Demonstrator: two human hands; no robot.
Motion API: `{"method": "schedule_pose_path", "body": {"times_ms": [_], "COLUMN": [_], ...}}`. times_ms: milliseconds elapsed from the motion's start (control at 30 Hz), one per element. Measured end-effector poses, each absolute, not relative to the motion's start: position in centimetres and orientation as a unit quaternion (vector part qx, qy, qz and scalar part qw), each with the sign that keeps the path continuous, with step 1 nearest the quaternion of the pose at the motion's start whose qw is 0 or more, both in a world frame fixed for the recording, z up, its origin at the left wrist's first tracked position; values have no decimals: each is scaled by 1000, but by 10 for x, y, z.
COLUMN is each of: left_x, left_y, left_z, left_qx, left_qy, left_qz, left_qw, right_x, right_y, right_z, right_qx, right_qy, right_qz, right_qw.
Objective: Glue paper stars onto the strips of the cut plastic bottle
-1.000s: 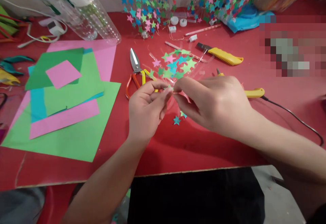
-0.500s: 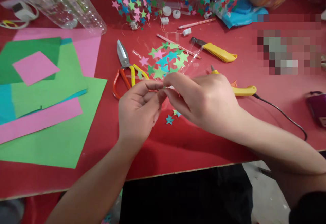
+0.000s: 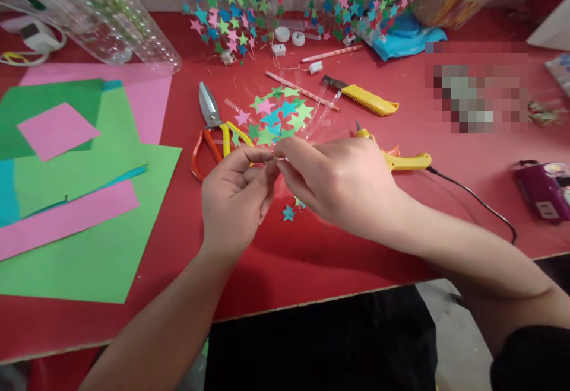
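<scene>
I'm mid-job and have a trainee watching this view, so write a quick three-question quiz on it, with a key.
1. True or false: the fingers of the left hand and the right hand are close together, just below the main cluster of small green, blue and pink paper stars in the picture.

2. Which tool does the right hand partly cover?
A) the metal-bladed shears with red and yellow handles
B) the yellow plastic glue gun with an orange trigger
C) the yellow-handled cutter with a dark flat end

3. Count: how many slim pink-and-white pencils show?

Key: 1 true; 2 B; 3 two.
</scene>
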State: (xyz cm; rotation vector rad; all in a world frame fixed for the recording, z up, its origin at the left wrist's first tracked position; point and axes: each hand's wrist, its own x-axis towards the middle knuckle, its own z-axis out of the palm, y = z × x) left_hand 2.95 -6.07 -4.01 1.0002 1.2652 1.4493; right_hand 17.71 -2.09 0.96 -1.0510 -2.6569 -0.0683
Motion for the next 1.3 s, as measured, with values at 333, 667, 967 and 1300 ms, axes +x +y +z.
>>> {"method": "schedule_pose_path", "body": {"times_ms": [333, 667, 967, 1300], "left_x": [28, 27, 28, 28], "left_y": [-59, -60, -61, -59], "left_z": [-41, -45, -44, -46], "left_qx": [423, 428, 425, 428], "left_qy": [521, 506, 520, 516], "left_qz": [580, 584, 589, 582], "left_qw": [462, 469, 450, 460], "right_x": [178, 177, 176, 176], "right_y": [-20, -20, -20, -19], "right_z": [10, 9, 7, 8], "right_qx": [-359, -363, -362, -364], "right_qy": [-922, -922, -922, -924], "right_qz": [-18, -3, 2, 17], "right_qw": [145, 138, 135, 114]}}
